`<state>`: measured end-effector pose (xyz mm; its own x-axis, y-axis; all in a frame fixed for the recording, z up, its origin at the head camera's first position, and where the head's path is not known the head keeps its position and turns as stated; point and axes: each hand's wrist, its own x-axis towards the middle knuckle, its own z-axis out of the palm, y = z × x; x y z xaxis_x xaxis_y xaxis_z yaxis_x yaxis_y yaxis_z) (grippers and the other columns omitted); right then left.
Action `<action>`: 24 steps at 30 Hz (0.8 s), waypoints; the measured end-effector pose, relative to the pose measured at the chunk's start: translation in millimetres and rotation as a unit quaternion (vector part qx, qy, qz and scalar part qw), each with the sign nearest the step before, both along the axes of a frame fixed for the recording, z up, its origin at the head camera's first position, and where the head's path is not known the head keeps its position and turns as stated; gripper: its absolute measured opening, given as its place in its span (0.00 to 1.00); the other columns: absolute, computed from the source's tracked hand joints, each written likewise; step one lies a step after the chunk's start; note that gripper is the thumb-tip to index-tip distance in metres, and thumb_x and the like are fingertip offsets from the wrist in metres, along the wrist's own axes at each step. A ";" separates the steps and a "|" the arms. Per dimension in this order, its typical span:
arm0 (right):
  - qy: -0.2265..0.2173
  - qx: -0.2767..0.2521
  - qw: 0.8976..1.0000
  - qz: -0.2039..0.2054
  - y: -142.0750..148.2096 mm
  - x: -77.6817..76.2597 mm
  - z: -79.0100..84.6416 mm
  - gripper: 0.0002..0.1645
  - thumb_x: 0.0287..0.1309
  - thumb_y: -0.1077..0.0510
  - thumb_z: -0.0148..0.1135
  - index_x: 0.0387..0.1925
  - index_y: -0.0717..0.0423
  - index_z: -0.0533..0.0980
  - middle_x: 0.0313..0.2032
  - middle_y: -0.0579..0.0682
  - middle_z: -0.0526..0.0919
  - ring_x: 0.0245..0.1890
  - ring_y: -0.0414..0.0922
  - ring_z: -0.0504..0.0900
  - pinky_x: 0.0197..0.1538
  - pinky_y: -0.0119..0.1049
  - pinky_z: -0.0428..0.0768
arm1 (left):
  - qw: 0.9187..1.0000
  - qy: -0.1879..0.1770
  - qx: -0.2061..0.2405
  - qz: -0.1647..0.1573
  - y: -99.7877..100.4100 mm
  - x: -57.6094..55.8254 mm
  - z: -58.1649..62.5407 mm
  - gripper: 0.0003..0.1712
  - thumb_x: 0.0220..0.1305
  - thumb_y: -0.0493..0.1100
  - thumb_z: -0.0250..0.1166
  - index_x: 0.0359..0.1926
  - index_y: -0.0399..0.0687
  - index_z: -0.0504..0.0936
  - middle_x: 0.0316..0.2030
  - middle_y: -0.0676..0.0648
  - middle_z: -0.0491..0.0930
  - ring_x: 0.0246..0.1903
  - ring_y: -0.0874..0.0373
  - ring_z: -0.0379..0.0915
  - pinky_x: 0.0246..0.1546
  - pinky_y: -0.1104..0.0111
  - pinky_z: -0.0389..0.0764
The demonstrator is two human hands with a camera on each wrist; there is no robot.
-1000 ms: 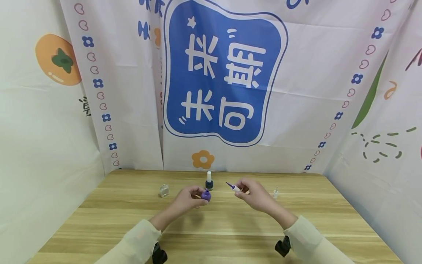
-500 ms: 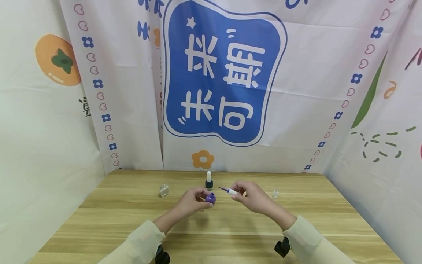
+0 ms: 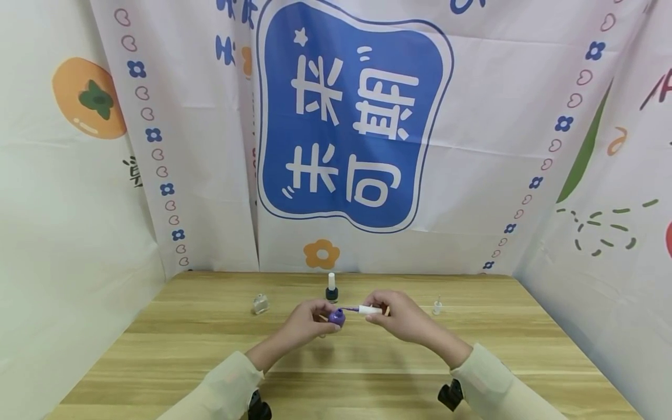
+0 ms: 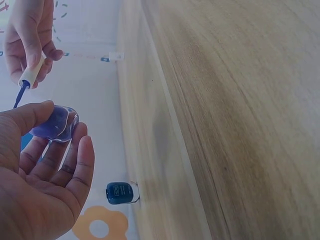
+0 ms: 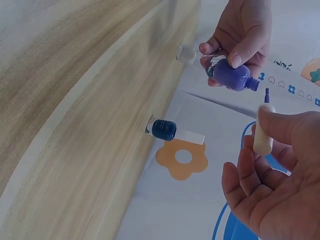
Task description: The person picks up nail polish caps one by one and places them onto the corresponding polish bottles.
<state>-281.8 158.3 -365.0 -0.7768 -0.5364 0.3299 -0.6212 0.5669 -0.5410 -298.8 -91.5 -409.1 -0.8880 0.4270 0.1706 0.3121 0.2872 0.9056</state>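
Note:
My left hand (image 3: 307,319) pinches a small purple nail polish bottle (image 3: 337,317) between thumb and fingers, its neck uncapped and tilted toward the right. In my right hand (image 3: 396,312) is the white brush cap (image 3: 370,310), held by thumb and fingers. Its purple-coated brush (image 3: 349,309) points left, with the tip at the bottle's mouth; whether it touches the rim I cannot tell. The right wrist view shows the bottle (image 5: 232,75) close to the cap (image 5: 263,130). Behind the hands stands a capped dark teal nail polish bottle (image 3: 332,293).
On the wooden table (image 3: 210,361), a clear glass bottle (image 3: 261,303) without its cap stands at the left. A white brush cap (image 3: 437,306) stands brush-up at the right. Printed white cloth (image 3: 472,192) hangs behind the table's back edge.
The right hand has brought the brush left and down to the bottle's mouth, turning it nearly level. The left hand has moved the purple bottle slightly right and down.

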 end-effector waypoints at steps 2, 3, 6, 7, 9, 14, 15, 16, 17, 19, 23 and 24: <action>0.002 0.002 1.000 0.002 -0.4 0.3 0.2 0.03 0.61 0.59 0.65 0.36 0.51 0.79 0.27 0.39 0.75 0.27 0.38 0.72 0.28 0.32 0.73 | 1.000 0.002 0.000 -0.001 0.1 0.2 -0.1 0.12 0.56 0.36 0.71 0.42 0.40 0.81 0.36 0.47 0.80 0.32 0.56 0.77 0.31 0.66 0.82; 0.003 0.003 1.000 0.003 -0.5 0.4 0.2 0.03 0.61 0.59 0.65 0.36 0.51 0.79 0.26 0.39 0.75 0.27 0.38 0.71 0.28 0.31 0.72 | 1.000 0.003 -0.001 -0.001 0.2 0.2 -0.3 0.12 0.56 0.36 0.71 0.42 0.40 0.81 0.36 0.47 0.80 0.32 0.56 0.77 0.31 0.66 0.82; 0.008 0.005 1.000 0.004 -0.5 0.6 0.3 0.03 0.61 0.60 0.66 0.36 0.51 0.78 0.26 0.39 0.74 0.27 0.37 0.71 0.27 0.31 0.72 | 1.000 0.004 -0.004 0.000 0.3 -0.1 -0.8 0.12 0.56 0.36 0.71 0.42 0.41 0.81 0.36 0.47 0.80 0.32 0.56 0.77 0.31 0.66 0.82; 0.009 0.006 1.000 0.004 -0.5 0.7 0.5 0.03 0.61 0.60 0.66 0.36 0.51 0.78 0.26 0.39 0.74 0.26 0.37 0.70 0.27 0.31 0.71 | 1.000 0.005 -0.005 0.000 0.4 -0.2 -1.0 0.12 0.56 0.36 0.71 0.41 0.41 0.81 0.36 0.48 0.80 0.32 0.56 0.77 0.31 0.66 0.82; 0.011 0.008 1.000 0.004 -0.3 0.7 0.7 0.03 0.61 0.60 0.66 0.36 0.51 0.78 0.26 0.39 0.73 0.26 0.37 0.70 0.27 0.31 0.71 | 1.000 0.005 -0.006 0.000 0.3 -0.4 -1.2 0.12 0.57 0.36 0.71 0.41 0.41 0.81 0.36 0.48 0.80 0.32 0.55 0.77 0.31 0.66 0.82; 0.016 0.015 1.000 0.003 -0.8 0.5 1.2 0.03 0.61 0.58 0.65 0.36 0.50 0.78 0.26 0.39 0.73 0.26 0.37 0.70 0.27 0.31 0.71 | 1.000 0.010 -0.006 -0.005 -0.1 0.1 -2.0 0.11 0.57 0.37 0.71 0.41 0.41 0.81 0.36 0.48 0.80 0.32 0.56 0.77 0.30 0.67 0.82; 0.017 0.016 1.000 0.002 -0.9 0.6 1.3 0.03 0.61 0.58 0.66 0.36 0.50 0.78 0.26 0.39 0.73 0.27 0.37 0.70 0.27 0.31 0.71 | 1.000 0.012 -0.007 -0.006 -0.1 0.4 -2.0 0.11 0.57 0.37 0.71 0.41 0.41 0.81 0.36 0.48 0.80 0.32 0.56 0.77 0.30 0.67 0.82; 0.018 0.018 1.000 0.001 -1.0 0.5 1.2 0.03 0.61 0.59 0.66 0.36 0.50 0.78 0.26 0.39 0.73 0.27 0.37 0.70 0.28 0.31 0.71 | 1.000 0.014 -0.008 -0.007 0.0 0.6 -2.1 0.11 0.57 0.37 0.71 0.41 0.41 0.81 0.36 0.48 0.80 0.31 0.56 0.77 0.30 0.68 0.81; 0.019 0.020 1.000 -0.001 -1.1 0.5 1.4 0.03 0.61 0.59 0.66 0.36 0.49 0.78 0.27 0.38 0.73 0.27 0.37 0.70 0.28 0.31 0.71 | 1.000 0.019 -0.008 -0.010 0.1 1.0 -2.2 0.11 0.57 0.37 0.71 0.41 0.41 0.81 0.36 0.48 0.80 0.31 0.57 0.77 0.29 0.68 0.81; 0.021 0.022 1.000 -0.004 -1.4 0.5 1.6 0.04 0.60 0.60 0.66 0.35 0.49 0.78 0.27 0.38 0.73 0.27 0.37 0.70 0.28 0.31 0.71 | 1.000 0.020 -0.009 -0.011 0.2 2.0 -1.8 0.11 0.57 0.37 0.71 0.41 0.40 0.81 0.36 0.48 0.80 0.31 0.57 0.77 0.29 0.69 0.81; 0.026 0.024 0.999 -0.005 -2.9 0.6 2.3 0.05 0.60 0.61 0.67 0.35 0.49 0.78 0.28 0.38 0.74 0.28 0.38 0.70 0.29 0.32 0.72 | 1.000 0.021 -0.010 -0.014 0.5 3.1 -1.2 0.11 0.57 0.36 0.71 0.41 0.40 0.81 0.36 0.48 0.80 0.30 0.57 0.76 0.29 0.69 0.81; 0.026 0.023 0.999 -0.005 -3.3 0.7 2.4 0.05 0.60 0.61 0.67 0.35 0.49 0.78 0.28 0.38 0.74 0.28 0.38 0.70 0.30 0.32 0.72 | 1.000 0.016 -0.010 -0.013 0.6 3.2 -0.9 0.11 0.57 0.36 0.71 0.41 0.41 0.81 0.36 0.48 0.80 0.30 0.57 0.76 0.29 0.69 0.80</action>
